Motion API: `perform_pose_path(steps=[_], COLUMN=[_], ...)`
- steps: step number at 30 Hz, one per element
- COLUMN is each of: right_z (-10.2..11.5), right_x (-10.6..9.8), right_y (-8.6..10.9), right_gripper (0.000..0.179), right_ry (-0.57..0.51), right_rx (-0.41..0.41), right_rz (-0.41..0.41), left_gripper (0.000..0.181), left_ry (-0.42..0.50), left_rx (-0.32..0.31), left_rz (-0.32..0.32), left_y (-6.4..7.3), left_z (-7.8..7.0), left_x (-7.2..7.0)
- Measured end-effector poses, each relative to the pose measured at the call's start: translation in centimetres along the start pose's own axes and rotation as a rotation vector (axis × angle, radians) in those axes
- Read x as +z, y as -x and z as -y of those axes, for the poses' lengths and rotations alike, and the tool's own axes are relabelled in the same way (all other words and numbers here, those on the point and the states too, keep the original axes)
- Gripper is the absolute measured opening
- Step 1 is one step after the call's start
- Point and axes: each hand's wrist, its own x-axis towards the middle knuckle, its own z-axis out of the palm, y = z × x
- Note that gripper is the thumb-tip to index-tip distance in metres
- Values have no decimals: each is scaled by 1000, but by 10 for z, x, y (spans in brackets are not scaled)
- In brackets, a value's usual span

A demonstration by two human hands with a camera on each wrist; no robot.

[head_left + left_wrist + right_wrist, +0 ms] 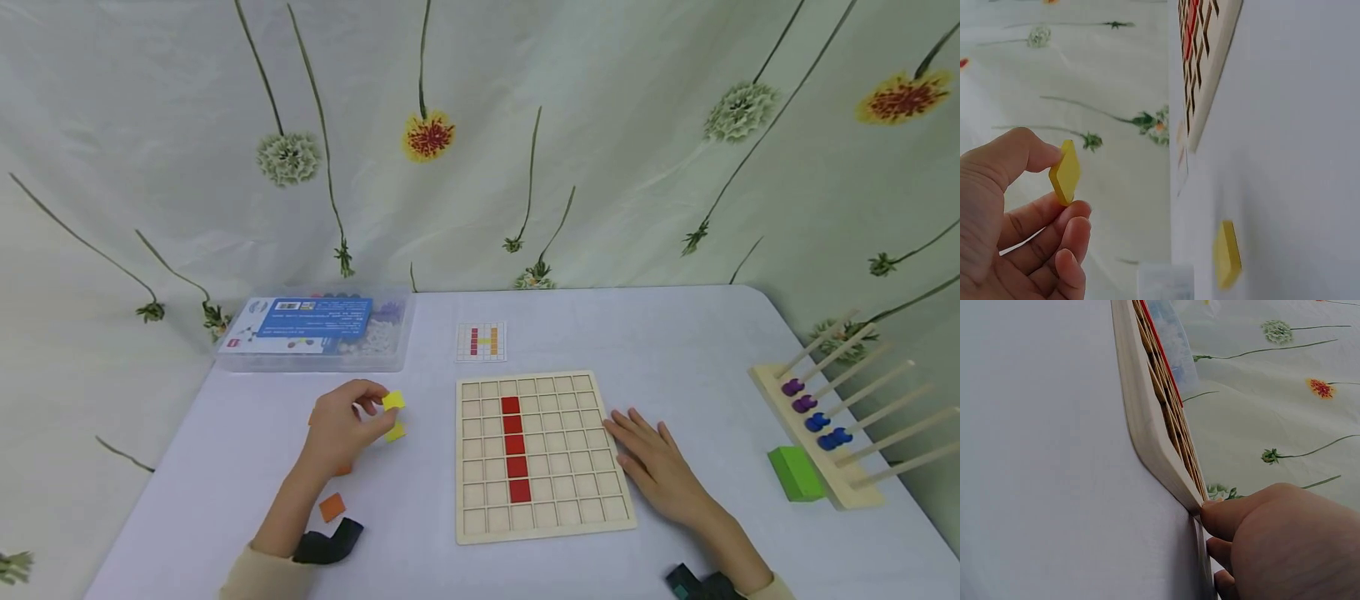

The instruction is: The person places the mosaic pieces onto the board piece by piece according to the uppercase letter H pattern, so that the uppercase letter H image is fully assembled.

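Between thumb and fingertips, my left hand [333, 429] pinches a small yellow square tile [1067, 174], held up off the table. A second yellow tile [1227, 256] lies on the cloth just below it. Partly behind the left hand and wrist are several orange tiles [332, 507]. To the right is a wooden grid board [547, 533] with several red tiles [515, 444] in one vertical column. My right hand [656, 467] lies flat beside the board's right edge, fingers extended; its thumb touches the board's rim in the right wrist view.
Behind the board lies a small pattern card [481, 342] with a coloured grid. A clear plastic box [318, 332] with a blue label stands at the back left. At the right are a wooden peg rack [817, 433] with purple and blue beads and a green block [795, 473].
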Motion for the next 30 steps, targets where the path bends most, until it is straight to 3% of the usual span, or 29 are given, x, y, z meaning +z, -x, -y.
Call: perform_pose_path(steps=[3, 9, 14, 21, 30], right_z=[0, 0, 0, -2, -3], right_x=[0, 0, 0, 0, 0], right_y=[0, 0, 0, -1, -1], right_gripper=[46, 46, 46, 47, 46], right_ry=[3, 7, 7, 4, 1], right_rx=[2, 1, -3, -1, -4], right_rz=[2, 2, -4, 5, 1], left_gripper=[22, 22, 21, 19, 20], left_ry=[14, 36, 41, 15, -18], left_rx=[66, 157, 218, 211, 225], left_rz=[36, 183, 265, 374, 449], left_y=[-2, -6, -9, -11, -14], left_z=[-20, -61, -84, -94, -100], left_x=[18, 60, 89, 116, 128])
